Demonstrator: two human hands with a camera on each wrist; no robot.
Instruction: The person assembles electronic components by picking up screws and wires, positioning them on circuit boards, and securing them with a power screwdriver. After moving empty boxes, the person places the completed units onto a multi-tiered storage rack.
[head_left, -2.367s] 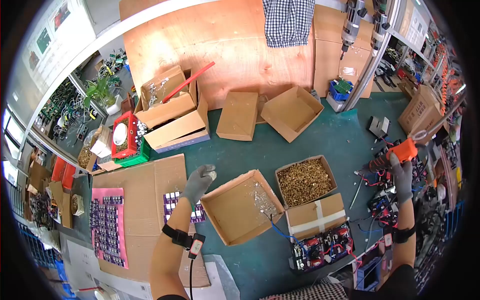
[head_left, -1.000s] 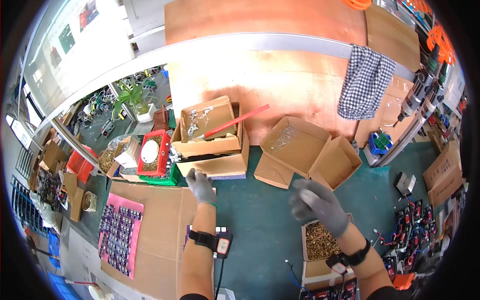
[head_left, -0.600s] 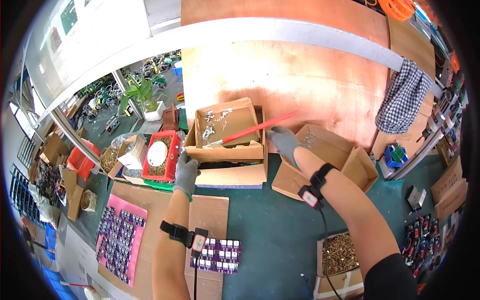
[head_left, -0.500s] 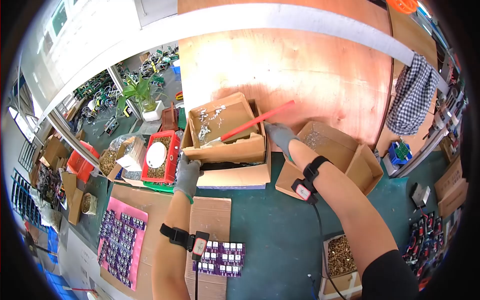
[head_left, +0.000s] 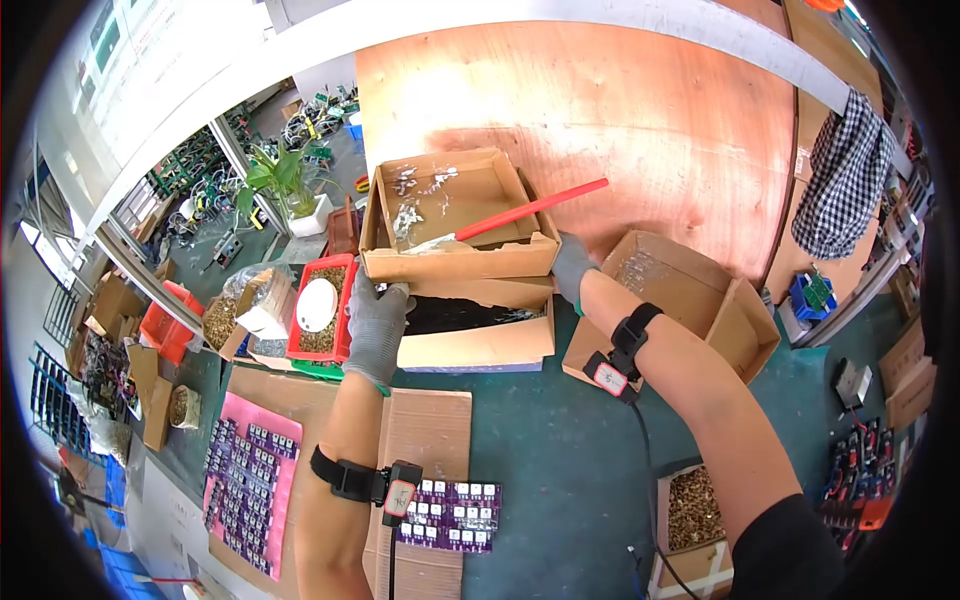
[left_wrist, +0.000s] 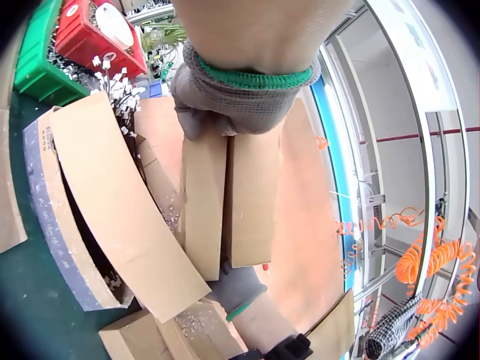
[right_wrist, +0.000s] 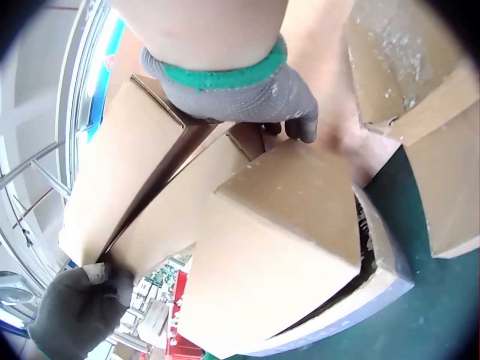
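In the head view my gloved left hand (head_left: 376, 330) grips the left front corner of a cardboard box (head_left: 460, 264), and my gloved right hand (head_left: 572, 270) holds its right side. This box is nested with another; white scraps lie inside, and a red stick (head_left: 530, 210) slants out to the right. The pair is tilted up over a lower cardboard box (head_left: 480, 348), whose dark inside shows. From the left wrist, both box walls (left_wrist: 251, 199) run between my two hands. In the right wrist view the right fingers curl over the box edge, partly hidden behind it.
Empty cardboard boxes (head_left: 665, 300) stand to the right. Left are a red bin (head_left: 350, 300) with a white lid and a green bin (head_left: 315, 370). Purple circuit boards (head_left: 460, 515) lie on cardboard in front. A box of brass parts (head_left: 695, 510) sits near the right arm.
My right hand has let go of an orange-handled tool. The scrap-strewn front box went to the back right. Both hands then reached the back boxes and raised the upper pair.
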